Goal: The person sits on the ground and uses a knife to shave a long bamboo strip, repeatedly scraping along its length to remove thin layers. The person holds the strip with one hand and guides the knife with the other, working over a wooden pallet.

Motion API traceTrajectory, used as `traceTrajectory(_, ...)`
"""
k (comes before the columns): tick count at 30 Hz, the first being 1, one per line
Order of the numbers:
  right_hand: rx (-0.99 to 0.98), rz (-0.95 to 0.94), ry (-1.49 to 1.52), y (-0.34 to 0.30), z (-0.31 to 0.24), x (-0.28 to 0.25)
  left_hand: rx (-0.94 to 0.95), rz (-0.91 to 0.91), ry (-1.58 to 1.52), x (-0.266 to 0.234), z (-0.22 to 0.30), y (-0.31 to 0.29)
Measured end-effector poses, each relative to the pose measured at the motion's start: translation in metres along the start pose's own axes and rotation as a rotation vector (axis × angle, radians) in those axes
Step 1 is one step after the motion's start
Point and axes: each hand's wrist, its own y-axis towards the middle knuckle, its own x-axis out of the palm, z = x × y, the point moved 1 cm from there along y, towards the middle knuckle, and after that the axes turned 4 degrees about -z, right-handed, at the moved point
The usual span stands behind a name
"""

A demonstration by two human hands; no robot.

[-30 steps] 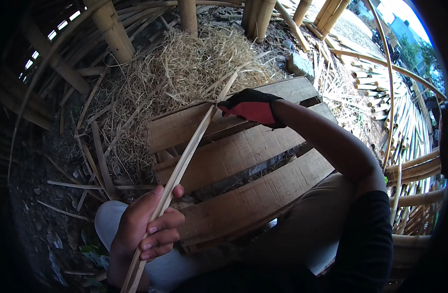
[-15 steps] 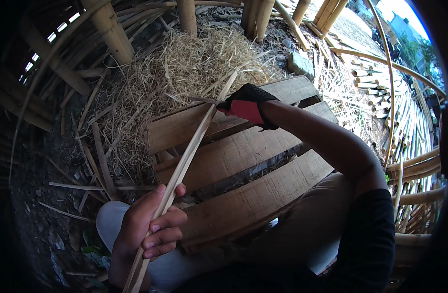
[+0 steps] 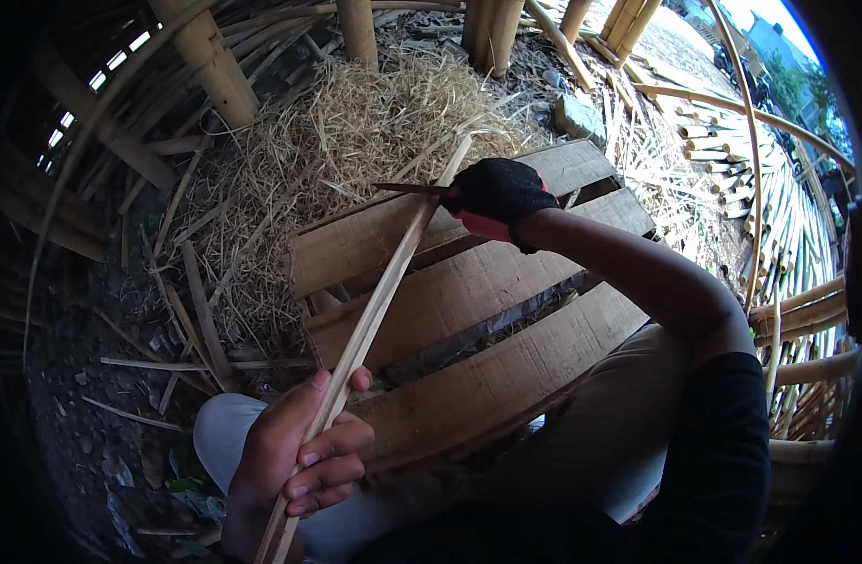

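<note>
My bare left hand is closed around the lower part of a long, pale bamboo strip. The strip slants up and away over a low slatted wooden platform. Near its far end my right hand, in a black and red glove, grips a knife. The thin, dark blade points left and lies across the strip. The knife's handle is hidden inside the glove.
Behind the platform lies a heap of thin shavings. Bamboo posts stand at the back, near a grey stone block. Cut bamboo poles are stacked at the right. Loose strips lie on the ground at left.
The right hand has turned, showing more of its black back, and the knife blade shows more clearly. Both hands and the strip appear slightly farther right in the picture.
</note>
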Motion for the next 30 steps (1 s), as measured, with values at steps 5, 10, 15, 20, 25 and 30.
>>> traceTrajectory(5,0.019,-0.08,0.142,-0.009,-0.005,-0.011,0.038,0.005,-0.059,-0.005,0.002,0.0)
traceTrajectory(10,0.018,-0.309,0.202,-0.011,-0.003,-0.021,0.044,-0.029,-0.098,-0.007,0.003,0.003)
traceTrajectory(15,-0.044,-0.422,0.06,-0.021,-0.004,-0.019,0.043,-0.03,-0.125,-0.005,0.004,0.005)
traceTrajectory(20,-0.087,-0.373,0.091,-0.024,-0.004,-0.016,0.046,-0.013,-0.111,-0.002,0.005,0.005)
traceTrajectory(25,-0.242,-0.04,0.126,-0.021,0.01,0.002,0.029,0.012,-0.122,-0.001,0.006,0.006)
traceTrajectory(30,-0.282,-0.12,-0.337,-0.011,-0.002,-0.014,0.016,-0.012,-0.158,-0.003,0.004,0.007)
